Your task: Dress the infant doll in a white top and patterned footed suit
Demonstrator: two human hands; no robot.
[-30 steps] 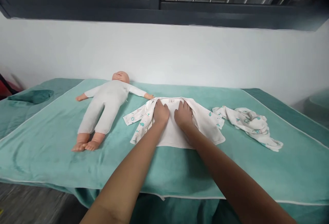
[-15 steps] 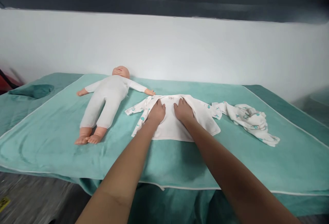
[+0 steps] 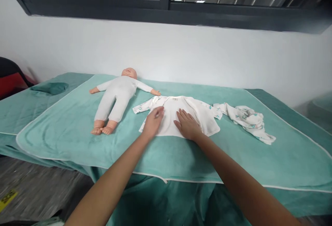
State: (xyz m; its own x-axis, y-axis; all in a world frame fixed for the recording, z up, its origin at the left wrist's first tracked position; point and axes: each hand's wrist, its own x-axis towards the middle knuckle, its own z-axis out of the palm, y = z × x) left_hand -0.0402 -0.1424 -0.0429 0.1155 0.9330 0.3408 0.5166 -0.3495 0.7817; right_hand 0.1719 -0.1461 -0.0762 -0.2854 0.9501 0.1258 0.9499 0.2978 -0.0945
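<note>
A white baby shirt (image 3: 171,115) with teal-printed sleeves lies spread with its front parted, showing the plain inside and a small neck label. My right hand (image 3: 188,125) rests flat on the inner back of the shirt, fingers stretched out. Over the shirt's left front edge, my left hand (image 3: 153,122) is turned on its side. Its fingers are loosely bent, with a small gap between thumb and finger; no cloth shows clearly pinched there. Part of the left front panel is hidden beneath this hand.
A baby doll (image 3: 118,92) in a white body lies face up at the left, one hand near the shirt's sleeve. Crumpled printed baby clothing (image 3: 249,120) lies at the right, touching the other sleeve. A teal blanket (image 3: 67,136) covers the bed against the wall.
Both hands have moved off the shirt's front edges. My right hand has flattened onto the inside cloth; my left hand has turned sideways and loosened. The view has shifted slightly.
</note>
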